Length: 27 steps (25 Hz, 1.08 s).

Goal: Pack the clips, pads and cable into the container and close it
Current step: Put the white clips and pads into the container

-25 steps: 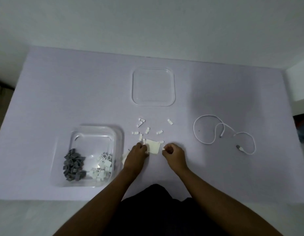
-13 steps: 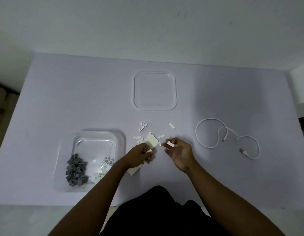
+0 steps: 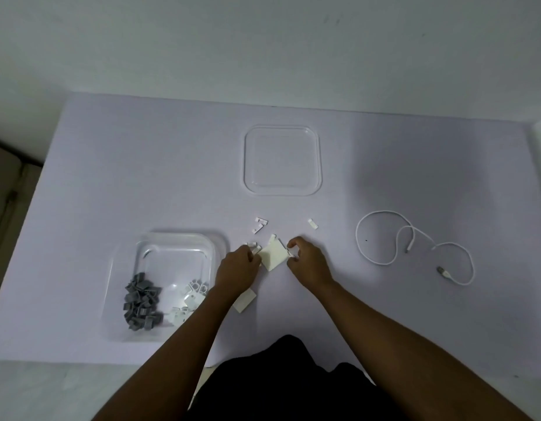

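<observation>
A clear plastic container (image 3: 172, 247) stands open at the near left, holding a heap of grey clips (image 3: 141, 302) and some white clips (image 3: 190, 299). Its clear lid (image 3: 282, 161) lies flat further back. My left hand (image 3: 237, 268) pinches the left edge of a white square pad (image 3: 273, 255) lying tilted on the table. My right hand (image 3: 307, 261) touches that pad's right edge, fingers curled around a small white clip. Loose white clips (image 3: 259, 224) and one more clip (image 3: 312, 223) lie behind the hands. A second pad (image 3: 244, 300) lies partly under my left wrist. The white cable (image 3: 412, 247) sprawls at the right.
The table (image 3: 111, 177) has a pale lilac top with its front edge close to my body. A white wall runs behind it. A dark floor strip shows at the far left.
The right hand has come back down to the pad's right edge with the small clip. The left hand stayed on the pad, which now lies a little further right. The camera tilted slightly.
</observation>
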Motion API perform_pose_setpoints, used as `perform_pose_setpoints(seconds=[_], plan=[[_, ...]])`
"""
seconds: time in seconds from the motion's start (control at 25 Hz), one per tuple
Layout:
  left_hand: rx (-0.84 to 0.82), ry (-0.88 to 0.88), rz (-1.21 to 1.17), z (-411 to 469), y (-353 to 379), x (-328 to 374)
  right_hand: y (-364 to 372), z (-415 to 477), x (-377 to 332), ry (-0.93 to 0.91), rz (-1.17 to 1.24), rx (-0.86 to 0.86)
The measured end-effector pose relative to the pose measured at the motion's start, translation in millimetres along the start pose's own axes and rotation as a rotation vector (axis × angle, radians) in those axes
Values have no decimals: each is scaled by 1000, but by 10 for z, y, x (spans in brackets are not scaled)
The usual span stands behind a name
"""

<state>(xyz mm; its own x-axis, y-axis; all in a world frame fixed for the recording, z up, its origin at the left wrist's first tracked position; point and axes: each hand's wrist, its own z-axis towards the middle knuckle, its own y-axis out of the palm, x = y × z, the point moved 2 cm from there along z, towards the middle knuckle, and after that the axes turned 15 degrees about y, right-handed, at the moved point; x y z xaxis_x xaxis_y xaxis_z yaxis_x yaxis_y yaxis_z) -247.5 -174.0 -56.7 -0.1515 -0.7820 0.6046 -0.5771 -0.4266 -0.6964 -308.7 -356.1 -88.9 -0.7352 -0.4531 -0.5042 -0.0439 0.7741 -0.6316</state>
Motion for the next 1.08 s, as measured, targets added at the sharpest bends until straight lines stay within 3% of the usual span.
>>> perform_pose_setpoints(seconds=[0.16,0.36,0.64,0.84,1.0,1.08], plan=[[-24,132,188,45,55,-12,50,-6,75,-83,-99,24],[-141,269,239,-21,221,43,-8,-17,213,-132,-98,62],[-231,373,70,-21,380,31,-43,7,290,-142,-52,100],[211,64,-20,7,128,-57,-23,21,311,-166,-57,69],[122,-49,31,8,177,-160,-35,52,279,-93,-18,98],[93,-50,15,29,225,-175,-75,43,242,56,154,49]])
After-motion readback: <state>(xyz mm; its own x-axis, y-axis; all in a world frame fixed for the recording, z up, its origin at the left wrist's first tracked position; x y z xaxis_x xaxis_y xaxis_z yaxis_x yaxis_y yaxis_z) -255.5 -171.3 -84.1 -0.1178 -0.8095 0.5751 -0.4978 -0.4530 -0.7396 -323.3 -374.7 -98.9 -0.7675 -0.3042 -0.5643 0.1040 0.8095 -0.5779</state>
